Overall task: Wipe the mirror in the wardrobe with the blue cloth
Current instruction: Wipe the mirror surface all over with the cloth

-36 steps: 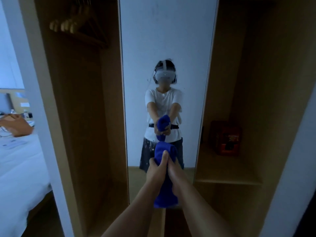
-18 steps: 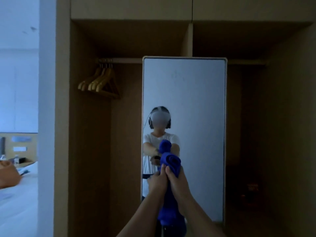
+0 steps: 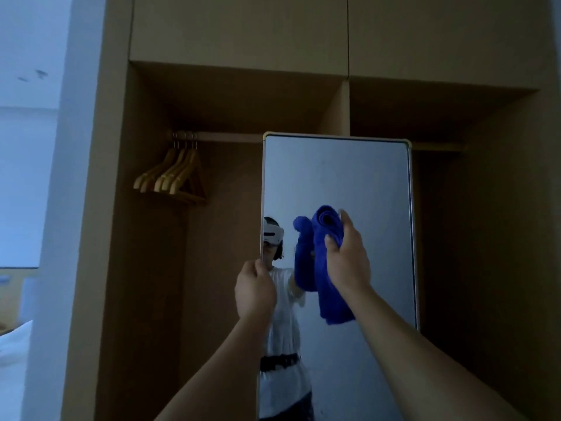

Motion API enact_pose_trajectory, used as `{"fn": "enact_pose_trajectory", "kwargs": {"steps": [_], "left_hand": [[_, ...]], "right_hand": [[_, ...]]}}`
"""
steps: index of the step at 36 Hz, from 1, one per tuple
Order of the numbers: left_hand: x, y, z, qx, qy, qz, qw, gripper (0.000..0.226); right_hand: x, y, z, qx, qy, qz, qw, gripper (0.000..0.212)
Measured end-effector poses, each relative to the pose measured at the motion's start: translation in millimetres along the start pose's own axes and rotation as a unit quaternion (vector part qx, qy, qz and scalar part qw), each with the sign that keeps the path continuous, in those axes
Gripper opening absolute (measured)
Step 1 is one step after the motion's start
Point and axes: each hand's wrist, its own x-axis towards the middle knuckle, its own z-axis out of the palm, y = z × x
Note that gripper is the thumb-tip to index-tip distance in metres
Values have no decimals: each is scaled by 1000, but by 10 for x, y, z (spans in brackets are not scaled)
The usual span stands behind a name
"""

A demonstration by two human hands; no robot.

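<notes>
We have both forearms raised and reaching forward. Our right hand (image 3: 346,262) is higher, back toward the camera, fingers and thumb curled in a grip round the blue cloth (image 3: 329,268). Our left hand (image 3: 255,291) sits lower, its fingers curled at the mirror's (image 3: 373,192) left edge.

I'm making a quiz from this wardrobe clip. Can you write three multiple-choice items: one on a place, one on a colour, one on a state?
1. Where do the hangers hang?
A. on the rail left of the mirror
B. on the mirror's top edge
C. on the bed

2. What colour is the cloth?
A. white
B. blue
C. red

3. What is the left hand doing?
A. holding the cloth
B. lying flat on the glass
C. gripping the mirror's left edge

Answers: 1 A, they hang from the rail in the left compartment; 2 B, it is deep blue; 3 C, its fingers curl at the frame while the right hand grips the cloth.
</notes>
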Motion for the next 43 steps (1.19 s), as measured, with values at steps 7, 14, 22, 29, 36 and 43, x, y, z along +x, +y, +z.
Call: {"fn": "enact_pose_trajectory", "kwargs": {"steps": [7,14,22,29,36,43], "left_hand": [[373,-166,-64,0,38,-32,999,30],[639,-199,124,-49,-17,-77,996,46],[809,-42,272,-41,-5,-74,996,60],[1050,131,329,-39,-39,-48,997,58],[1142,201,416,-31,-89,-84,992,68],[1162,193,390,-19,-89,-49,995,64]], "right_hand": [[612,-112,-166,-94,100,-65,988,56],[973,-121,-206,-125,168,-38,977,69],[1211,41,-176,-175,223,-46,958,58],[1463,-71,-129,-163,247,-22,955,59],[1604,-153,-19,-191,244,-29,950,58],[1470,-214,357,-204,234,-79,947,55]]}}
